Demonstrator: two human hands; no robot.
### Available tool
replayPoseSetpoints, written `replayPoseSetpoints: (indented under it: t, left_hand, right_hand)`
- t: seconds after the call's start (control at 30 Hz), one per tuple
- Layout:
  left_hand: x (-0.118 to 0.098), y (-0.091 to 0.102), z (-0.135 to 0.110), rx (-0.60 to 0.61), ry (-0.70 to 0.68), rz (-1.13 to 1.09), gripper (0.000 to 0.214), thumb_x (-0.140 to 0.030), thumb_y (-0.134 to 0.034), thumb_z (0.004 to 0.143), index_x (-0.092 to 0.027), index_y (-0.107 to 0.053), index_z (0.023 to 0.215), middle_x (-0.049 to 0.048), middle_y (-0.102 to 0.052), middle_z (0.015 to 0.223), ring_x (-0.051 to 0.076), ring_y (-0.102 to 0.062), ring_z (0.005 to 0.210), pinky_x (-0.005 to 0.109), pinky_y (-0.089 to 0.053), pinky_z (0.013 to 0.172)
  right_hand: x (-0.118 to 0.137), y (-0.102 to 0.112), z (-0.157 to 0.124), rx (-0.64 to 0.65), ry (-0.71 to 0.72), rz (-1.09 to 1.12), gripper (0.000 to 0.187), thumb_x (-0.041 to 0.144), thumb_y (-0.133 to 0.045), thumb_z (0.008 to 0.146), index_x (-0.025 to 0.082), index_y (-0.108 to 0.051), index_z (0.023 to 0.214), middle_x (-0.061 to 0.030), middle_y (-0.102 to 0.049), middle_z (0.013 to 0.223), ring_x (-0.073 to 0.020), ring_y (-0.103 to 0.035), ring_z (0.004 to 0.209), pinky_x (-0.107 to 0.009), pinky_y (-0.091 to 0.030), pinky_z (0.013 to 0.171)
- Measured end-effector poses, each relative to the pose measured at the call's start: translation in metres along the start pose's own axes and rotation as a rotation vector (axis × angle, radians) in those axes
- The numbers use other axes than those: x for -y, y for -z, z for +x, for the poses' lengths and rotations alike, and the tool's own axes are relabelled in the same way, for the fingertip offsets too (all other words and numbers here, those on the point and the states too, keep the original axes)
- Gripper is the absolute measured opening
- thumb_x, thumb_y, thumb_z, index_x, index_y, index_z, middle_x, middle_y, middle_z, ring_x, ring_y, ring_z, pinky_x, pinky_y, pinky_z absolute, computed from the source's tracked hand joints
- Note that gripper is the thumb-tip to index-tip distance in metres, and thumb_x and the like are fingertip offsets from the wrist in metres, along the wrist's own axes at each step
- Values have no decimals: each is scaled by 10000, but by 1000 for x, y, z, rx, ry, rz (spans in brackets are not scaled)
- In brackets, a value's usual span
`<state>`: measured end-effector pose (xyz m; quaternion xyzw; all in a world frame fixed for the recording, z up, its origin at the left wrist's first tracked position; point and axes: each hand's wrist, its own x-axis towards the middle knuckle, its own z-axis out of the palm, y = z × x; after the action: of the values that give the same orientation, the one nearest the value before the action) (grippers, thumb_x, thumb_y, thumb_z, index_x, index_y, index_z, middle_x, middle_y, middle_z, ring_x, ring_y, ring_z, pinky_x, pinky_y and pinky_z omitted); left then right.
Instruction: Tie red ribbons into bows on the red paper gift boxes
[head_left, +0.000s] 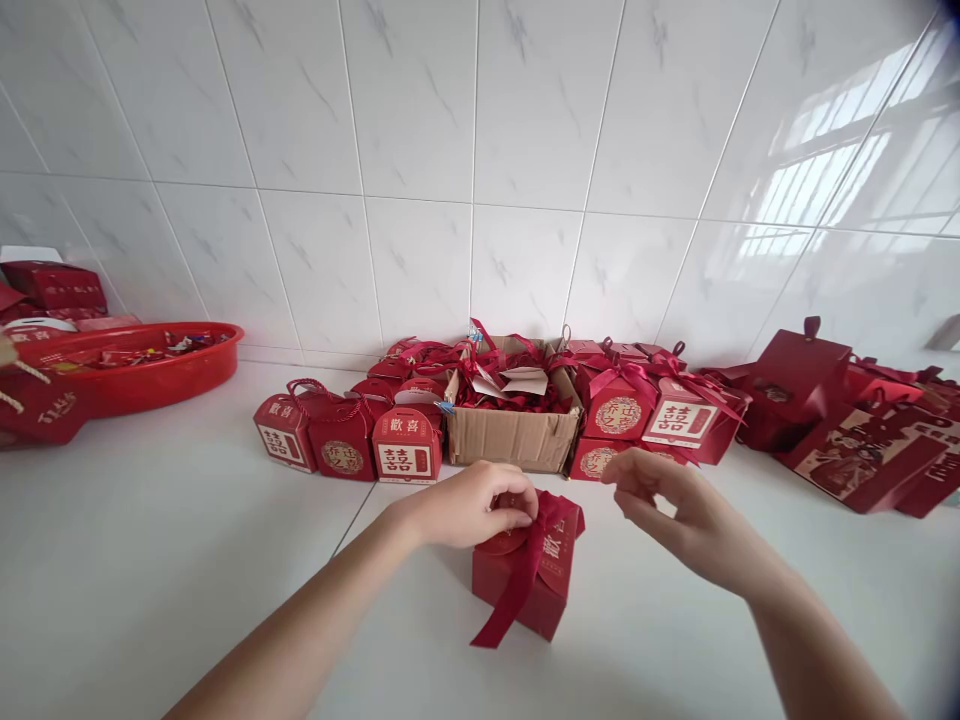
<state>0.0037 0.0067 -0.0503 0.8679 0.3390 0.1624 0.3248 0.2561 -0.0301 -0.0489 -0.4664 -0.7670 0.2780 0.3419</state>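
Two hands work apart: left hand [480,503] pinches the ribbon [519,588] atop the red box [549,603] on the counter [187,520]; right hand [686,512], loosely curled, looks empty. Tying seems underway; tightening would take both.

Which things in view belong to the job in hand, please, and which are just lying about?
Seem to belong:
front red box, its ribbon
left hand at it; right hand nearby
probably carton of ribbons, ribbon-tied boxes

Seemingly just lying about:
rope-handled boxes
red basin
red packages, far right
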Motion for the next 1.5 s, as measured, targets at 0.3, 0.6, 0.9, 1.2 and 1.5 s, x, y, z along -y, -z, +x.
replayPoseSetpoints:
  t: [0.3,0.6,0.9,1.2,1.5]
  left_hand:
    - [-27,26,18,323,113,256,93,-184,-529,818,-220,-615,815,-10,-662,868,140,-587,733,237,-401,588]
    - [-40,22,10,266,116,436,167,-179,-469,831,-218,-548,689,-25,-658,790,160,-579,746,276,-393,655]
    - [-40,23,8,240,122,484,218,-141,-463,845,-195,-464,634,-19,-610,695,152,-538,695,264,-356,599]
    - [-41,27,3,219,139,444,197,-150,-466,854,-230,-595,728,-29,-659,784,164,-592,810,263,-384,630]
    - [-42,31,5,238,137,466,190,-130,-464,830,-229,-612,763,-16,-659,826,174,-601,817,279,-399,660]
  right_hand:
    - [22,26,33,372,-28,-440,292,311,-502,851,277,-625,1113,-19,-640,1138,-210,-585,1013,-340,-455,836]
    - [21,1,49,573,-83,-367,321,331,-598,786,272,-560,1100,-14,-649,994,-194,-603,892,-280,-442,668]
    - [25,-5,41,544,-30,-452,180,322,-565,817,251,-566,982,-6,-611,970,-153,-573,746,-253,-391,589]
    - [25,-13,46,538,180,-224,105,102,-531,814,199,-561,843,28,-612,808,-91,-525,673,-190,-379,559]
    - [24,-15,41,618,352,-208,465,10,-443,863,288,-640,1180,-17,-632,1163,-141,-605,979,-236,-464,801]
